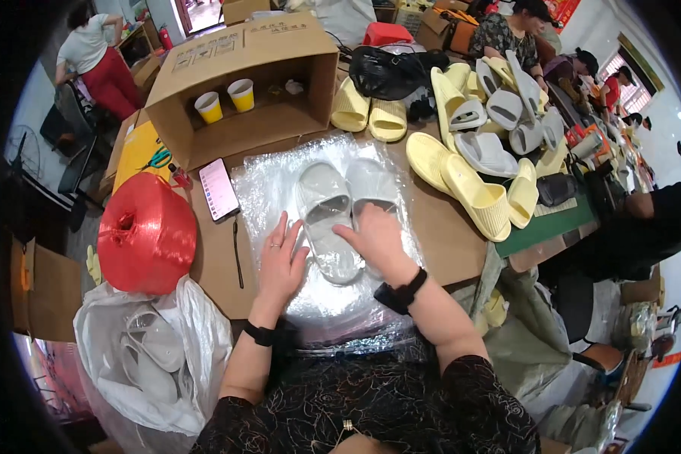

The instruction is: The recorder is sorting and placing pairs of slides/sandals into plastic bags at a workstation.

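Note:
Two light grey slippers lie side by side, toes away from me, on a stack of clear plastic bags. The left slipper shows its whole footbed; the right slipper has its heel hidden by my right hand. That hand's fingers are curled in at the right slipper's strap opening, tips out of sight, and its thumb reaches over the left slipper's edge. My left hand rests open on the plastic beside the left slipper, fingers apart. Whether film covers either slipper I cannot tell.
A cardboard box on its side holds two paper cups. Left are a phone, scissors, a red twine roll and a white sack of grey slippers. Yellow slippers and grey ones pile up right. Several people work beyond.

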{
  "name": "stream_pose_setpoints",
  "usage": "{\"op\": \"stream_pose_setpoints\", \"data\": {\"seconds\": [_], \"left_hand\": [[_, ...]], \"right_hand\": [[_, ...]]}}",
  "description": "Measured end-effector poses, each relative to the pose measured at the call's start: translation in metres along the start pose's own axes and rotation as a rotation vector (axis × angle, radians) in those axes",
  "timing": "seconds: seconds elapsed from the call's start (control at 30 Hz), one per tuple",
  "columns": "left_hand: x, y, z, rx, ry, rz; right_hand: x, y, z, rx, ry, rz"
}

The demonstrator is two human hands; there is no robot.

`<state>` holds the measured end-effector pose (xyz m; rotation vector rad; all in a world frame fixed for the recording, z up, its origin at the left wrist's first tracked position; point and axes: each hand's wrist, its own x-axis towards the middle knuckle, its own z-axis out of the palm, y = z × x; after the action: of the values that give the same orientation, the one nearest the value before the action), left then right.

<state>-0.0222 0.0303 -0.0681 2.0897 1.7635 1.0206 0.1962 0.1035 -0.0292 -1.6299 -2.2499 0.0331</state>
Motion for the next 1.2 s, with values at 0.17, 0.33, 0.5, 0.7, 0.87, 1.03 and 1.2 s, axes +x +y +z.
{"op": "stream_pose_setpoints", "data": {"seconds": [0.17, 0.33, 0.5, 0.7, 0.87, 1.03, 1.2], "left_hand": [[-0.001, 0.007, -0.002, -0.006, -0.043, -0.003], [0.002, 0.0, 0.009, 0.005, 0.007, -0.056], [0.003, 0.016, -0.002, -0.043, -0.035, -0.098], [0.004, 0.018, 0.003, -0.17, -0.043, -0.067], [-0.002, 0.007, 0.002, -0.009, -0.037, -0.052], [0.0, 0.0, 0.004, -0.008, -0.043, -0.037], [-0.001, 0.008, -0.003, -0.01, -0.051, -0.052]], "right_hand": [[0.007, 0.001, 0.029, 0.108, 0.058, 0.105], [-0.006, 0.019, 0.022, 0.295, 0.068, 0.098], [-0.057, 0.05, -0.019, 0.77, 0.037, 0.142], [-0.163, 0.115, -0.075, 1.221, 0.343, 0.458], [-0.231, 0.178, -0.127, 1.658, 0.887, 0.748], [-0.29, 0.232, -0.111, 0.954, 1.026, 0.943], [-0.361, 0.279, -0.038, 1.357, 0.985, 1.433]]}}
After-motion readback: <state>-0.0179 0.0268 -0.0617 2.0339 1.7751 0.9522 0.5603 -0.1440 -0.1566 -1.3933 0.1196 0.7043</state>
